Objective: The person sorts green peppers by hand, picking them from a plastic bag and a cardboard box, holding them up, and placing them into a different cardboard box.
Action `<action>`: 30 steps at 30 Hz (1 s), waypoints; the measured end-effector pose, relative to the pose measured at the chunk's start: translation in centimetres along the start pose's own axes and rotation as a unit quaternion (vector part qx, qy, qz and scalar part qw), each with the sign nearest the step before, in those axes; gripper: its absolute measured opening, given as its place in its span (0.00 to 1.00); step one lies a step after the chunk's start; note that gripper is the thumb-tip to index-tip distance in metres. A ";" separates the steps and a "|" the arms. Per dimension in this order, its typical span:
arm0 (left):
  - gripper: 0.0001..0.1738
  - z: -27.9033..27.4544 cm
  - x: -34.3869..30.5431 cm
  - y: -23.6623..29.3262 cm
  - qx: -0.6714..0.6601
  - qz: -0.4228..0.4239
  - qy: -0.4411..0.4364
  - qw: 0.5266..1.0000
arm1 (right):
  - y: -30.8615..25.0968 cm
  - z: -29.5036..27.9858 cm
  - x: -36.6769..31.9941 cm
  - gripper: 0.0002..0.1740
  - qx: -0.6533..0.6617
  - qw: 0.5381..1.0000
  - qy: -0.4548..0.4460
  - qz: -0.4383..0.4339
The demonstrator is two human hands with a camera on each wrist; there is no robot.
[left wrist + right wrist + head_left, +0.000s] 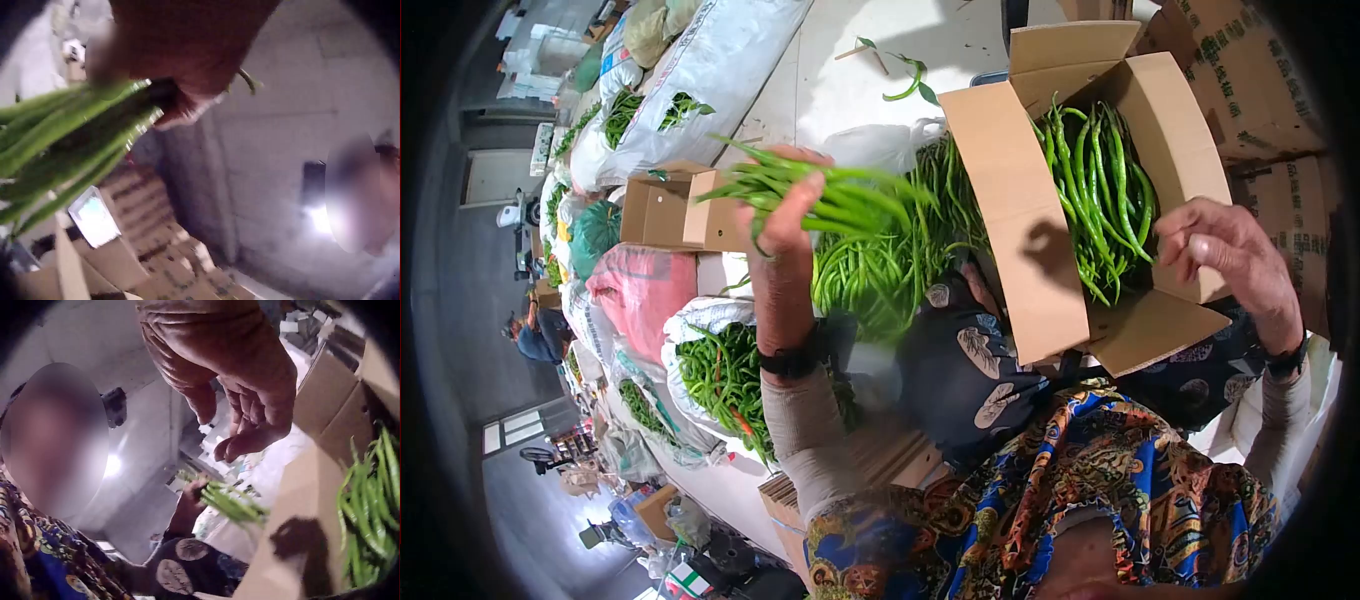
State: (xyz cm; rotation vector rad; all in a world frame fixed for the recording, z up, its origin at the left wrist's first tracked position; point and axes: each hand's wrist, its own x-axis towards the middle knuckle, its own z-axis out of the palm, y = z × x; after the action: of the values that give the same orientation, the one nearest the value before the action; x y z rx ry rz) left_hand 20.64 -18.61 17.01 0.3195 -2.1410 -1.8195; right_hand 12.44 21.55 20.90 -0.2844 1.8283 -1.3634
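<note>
My left hand (785, 215) grips a bunch of long green chili peppers (840, 195) by their stems and holds it raised over a heap of more peppers (890, 265). The same bunch (56, 150) shows in the left wrist view below the left hand (181, 50), and far off as the bunch (228, 503) in the right wrist view. My right hand (1225, 250) hovers empty at the near edge of an open cardboard box (1010, 210) that holds green peppers (1105, 195). The right hand's fingers (253, 419) hang loosely curled and hold nothing.
White sacks of green peppers (720, 375) and a pink bag (640, 285) lie at the left. A small open carton (665, 210) sits behind the left hand. Stacked printed cartons (1260, 90) stand at the right. Another person (535, 335) crouches far left.
</note>
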 end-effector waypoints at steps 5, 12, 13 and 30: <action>0.12 5.0 -0.4 7.0 0.010 0.206 0.078 0.975 | -2.2 4.7 1.8 0.39 0.142 0.960 -0.229 -0.082; 0.13 13.6 -1.8 7.9 0.076 0.537 -0.100 0.834 | -3.3 8.9 4.3 0.45 0.517 0.815 -0.245 -0.092; 0.10 15.0 -2.3 7.3 0.084 0.575 -0.091 0.809 | -2.6 9.0 4.3 0.43 0.566 0.778 -0.235 -0.138; 0.12 14.4 -1.3 3.3 0.280 0.621 -0.142 0.718 | -2.7 6.3 4.3 0.27 0.413 0.899 0.070 -0.130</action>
State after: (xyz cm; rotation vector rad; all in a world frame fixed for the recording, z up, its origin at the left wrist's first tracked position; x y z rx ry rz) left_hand 16.54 -4.35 18.08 -1.1058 -2.0693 -0.4245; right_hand 13.48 13.49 20.73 0.0280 1.1800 -2.2565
